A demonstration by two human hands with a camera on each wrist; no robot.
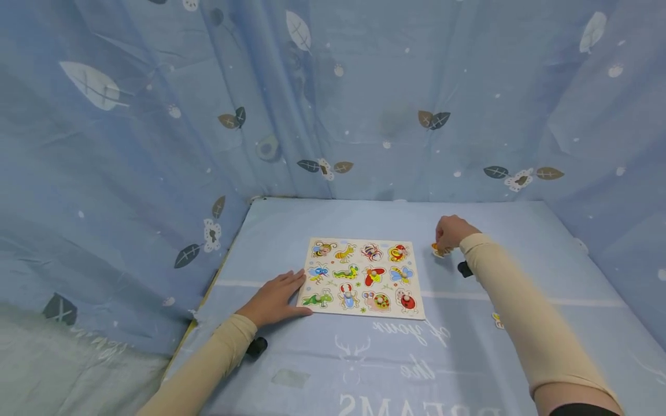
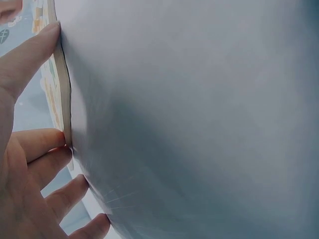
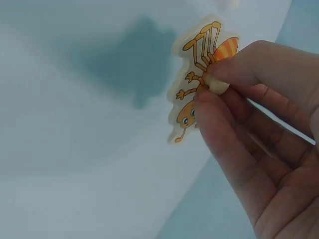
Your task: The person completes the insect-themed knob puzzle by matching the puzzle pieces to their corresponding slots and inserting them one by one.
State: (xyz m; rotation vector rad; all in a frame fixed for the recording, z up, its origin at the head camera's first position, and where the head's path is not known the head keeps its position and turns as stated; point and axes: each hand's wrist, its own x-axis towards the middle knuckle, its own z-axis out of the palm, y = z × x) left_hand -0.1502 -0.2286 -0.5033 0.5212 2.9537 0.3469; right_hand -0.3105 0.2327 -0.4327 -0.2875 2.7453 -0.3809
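Note:
A wooden insect puzzle board [image 1: 333, 236] lies flat on the table, with rows of colourful bug pictures. My left hand [image 1: 276, 299] rests at its left edge, thumb and fingers spread. In the left wrist view the thumb and forefinger of that hand [image 2: 30, 154] touch the board's side [image 2: 64, 94]. Off to the right of the board, my right hand [image 1: 454, 232] pinches an orange insect puzzle piece [image 3: 202, 64] by its small round knob [image 3: 217, 85]. The right wrist view shows that piece tilted, its shadow on the cloth beside it.
Another yellow piece [image 1: 498, 320] lies by the right forearm, partly covered by the sleeve [image 1: 525, 312]. A printed blue cloth [image 1: 312, 352] covers the table. Patterned curtains [image 1: 364, 104] stand along the back and sides.

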